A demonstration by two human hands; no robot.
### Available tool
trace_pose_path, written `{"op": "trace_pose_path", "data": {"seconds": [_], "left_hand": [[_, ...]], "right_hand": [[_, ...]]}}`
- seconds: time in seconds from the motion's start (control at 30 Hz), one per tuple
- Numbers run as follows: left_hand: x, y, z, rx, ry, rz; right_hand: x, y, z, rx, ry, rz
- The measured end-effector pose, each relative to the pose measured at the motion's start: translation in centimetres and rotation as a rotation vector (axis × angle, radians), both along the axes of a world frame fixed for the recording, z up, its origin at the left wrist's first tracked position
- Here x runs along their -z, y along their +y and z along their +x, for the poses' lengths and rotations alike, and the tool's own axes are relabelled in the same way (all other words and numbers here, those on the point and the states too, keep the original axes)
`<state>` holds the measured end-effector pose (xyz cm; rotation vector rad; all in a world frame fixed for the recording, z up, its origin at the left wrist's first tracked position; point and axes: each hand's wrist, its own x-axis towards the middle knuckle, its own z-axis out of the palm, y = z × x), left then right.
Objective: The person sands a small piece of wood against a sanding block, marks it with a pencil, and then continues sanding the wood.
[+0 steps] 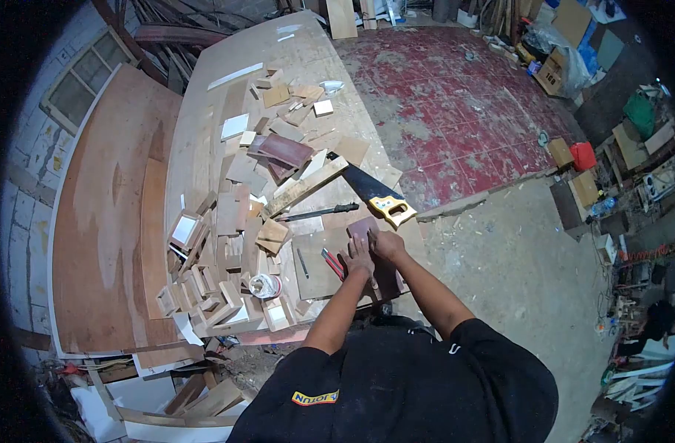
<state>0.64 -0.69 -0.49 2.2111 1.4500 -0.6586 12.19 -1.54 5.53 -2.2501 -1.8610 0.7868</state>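
Note:
A dark reddish-brown board (387,280) lies lengthwise at the near edge of the workbench. My left hand (358,258) rests flat on it with the fingers stretched out. Beside it, my right hand (386,245) is closed, with its fingers curled down against the board; what it holds, if anything, is hidden. A red cutter knife (331,263) lies just left of my left hand, and a dark pencil (302,263) is farther left. Beyond my right hand is a handsaw (378,196) with a yellow handle. A long black tool (319,213) lies above my left hand.
Wood offcuts and small frames (216,295) crowd the left of the workbench (308,59). A white tub (265,286) stands among them. A wooden strip (306,187) lies diagonally near the saw. Red tiled flooring (456,118) is beyond, with boxes (561,151) and clutter at the right.

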Motion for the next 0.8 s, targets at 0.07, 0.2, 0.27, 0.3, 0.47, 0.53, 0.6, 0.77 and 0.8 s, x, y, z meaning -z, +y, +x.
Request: {"op": "trace_pose_path", "data": {"seconds": [0.07, 0.2, 0.27, 0.3, 0.47, 0.53, 0.6, 0.77, 0.8], "left_hand": [[0.0, 0.0, -0.1, 0.002, -0.019, -0.041], [1.7, 0.2, 0.1, -0.042, -0.072, -0.001], [1.0, 0.0, 0.0, 0.017, 0.023, 0.040], [0.6, -0.1, -0.2, 0.029, 0.037, 0.023], [0.0, -0.3, -0.2, -0.010, 0.009, 0.019], [-0.4, -0.1, -0.2, -0.022, -0.032, -0.016], [-0.5, 0.1, -0.4, 0.004, -0.014, 0.013], [2.9, -0.1, -0.4, 0.011, -0.060, 0.140], [2.5, 0.0, -0.2, 0.005, -0.041, 0.090]], "right_hand": [[0.2, -1.4, 0.0, -0.001, 0.015, -0.009], [0.2, -1.8, 0.5, -0.090, -0.003, -0.126], [-0.4, -0.8, 0.6, -0.156, -0.065, -0.259], [-0.7, 0.2, 0.5, -0.118, -0.045, -0.187], [0.5, 2.4, -0.3, 0.081, -0.001, 0.037], [1.5, 1.5, -0.3, 0.068, -0.017, -0.006], [-0.3, 0.6, -0.5, 0.043, -0.050, -0.145], [-1.3, 1.4, 1.4, -0.238, -0.106, -0.362], [-0.9, 2.0, 2.0, -0.313, -0.098, -0.407]]}}
